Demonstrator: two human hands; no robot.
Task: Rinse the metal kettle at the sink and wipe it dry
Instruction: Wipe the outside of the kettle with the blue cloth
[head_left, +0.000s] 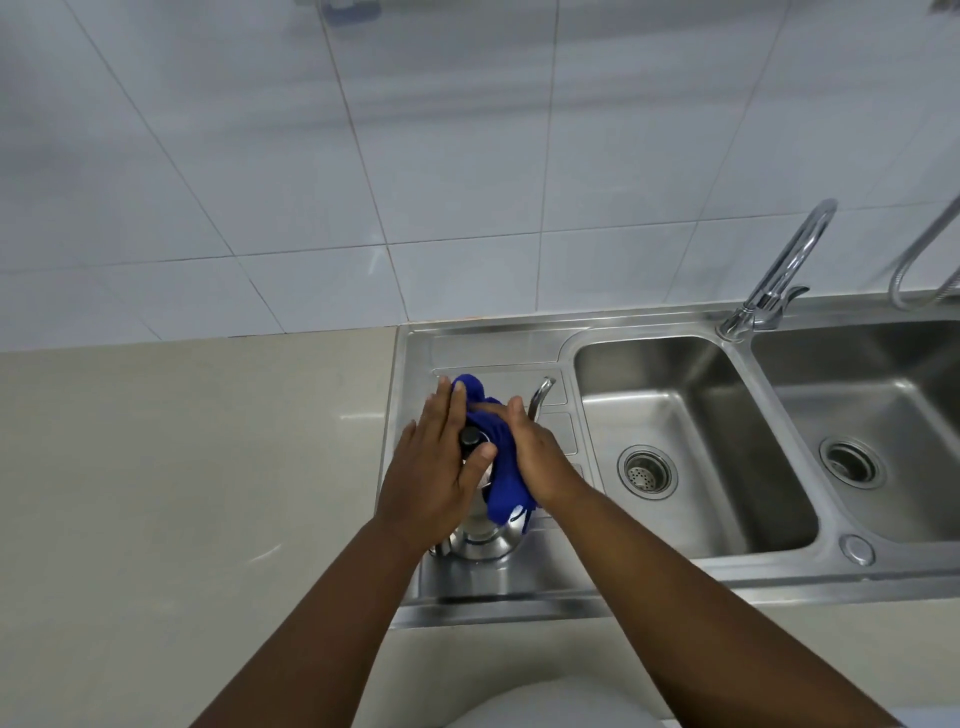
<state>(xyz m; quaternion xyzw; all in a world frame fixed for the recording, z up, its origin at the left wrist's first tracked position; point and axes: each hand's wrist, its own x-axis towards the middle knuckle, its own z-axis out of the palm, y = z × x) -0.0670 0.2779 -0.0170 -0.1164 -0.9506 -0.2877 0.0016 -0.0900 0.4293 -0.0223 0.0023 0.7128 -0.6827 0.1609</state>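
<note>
Drying step in hand: metal kettle (480, 535) stands on the drainboard (498, 582) left of the sink basin (691, 441), left hand (436, 467) steadying its lid, grip spread, right hand (535, 457) pressing blue cloth (506, 467); next likely wiping lower body.

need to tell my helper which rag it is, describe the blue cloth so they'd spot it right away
Find the steel sink's flat draining board, left of the two basins. A shiny metal kettle stands there, and the blue cloth lies over it under the right hand. It is the only brightly coloured thing there.
</note>
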